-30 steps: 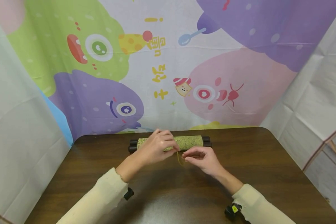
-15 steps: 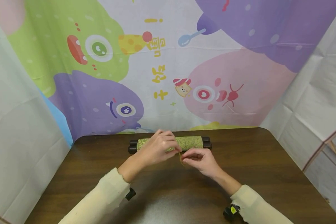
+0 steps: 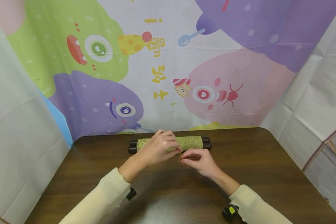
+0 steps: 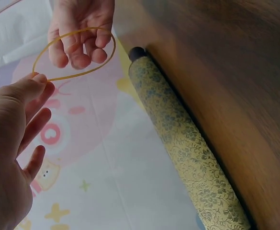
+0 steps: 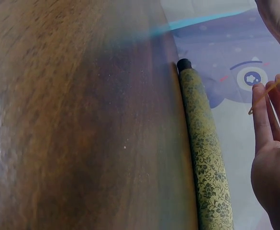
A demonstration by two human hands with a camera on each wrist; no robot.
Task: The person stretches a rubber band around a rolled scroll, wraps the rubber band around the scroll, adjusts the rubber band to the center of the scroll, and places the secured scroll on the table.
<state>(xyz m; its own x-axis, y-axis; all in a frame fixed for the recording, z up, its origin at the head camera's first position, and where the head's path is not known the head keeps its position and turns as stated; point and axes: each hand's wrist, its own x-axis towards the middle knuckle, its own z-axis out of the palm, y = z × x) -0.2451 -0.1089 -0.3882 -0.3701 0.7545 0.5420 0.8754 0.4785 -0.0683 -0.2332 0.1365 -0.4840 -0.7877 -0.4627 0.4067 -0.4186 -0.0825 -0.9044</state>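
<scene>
In the left wrist view, my left hand point(image 4: 5, 129) pinches a thin yellow rubber band point(image 4: 75, 75) between thumb and index finger, its other fingers spread. The band forms an oval loop that overlaps the fingers of my right hand point(image 4: 82, 33), which points its fingertips at the loop. From the right wrist, the band appears nearly edge-on across a fingertip of my right hand point(image 5: 276, 167), its far end sticking out past it. Behind both hands in the head view lies a yellow-green floral scroll point(image 3: 191, 142) with black rod ends, partly covered by my left hand point(image 3: 159, 146).
The scroll rests near the back edge of a dark brown wooden table point(image 3: 168, 193). A cartoon-printed curtain point(image 3: 162, 118) hangs right behind that edge. Pale cloth walls point(image 3: 302, 102) stand at both sides. Black wrist cameras point(image 3: 131, 193) sit at the cuffs.
My right hand has shifted slightly left until its fingertips overlap the rubber band. My left hand has moved a little to the right, still pinching the band. The scroll stays put.
</scene>
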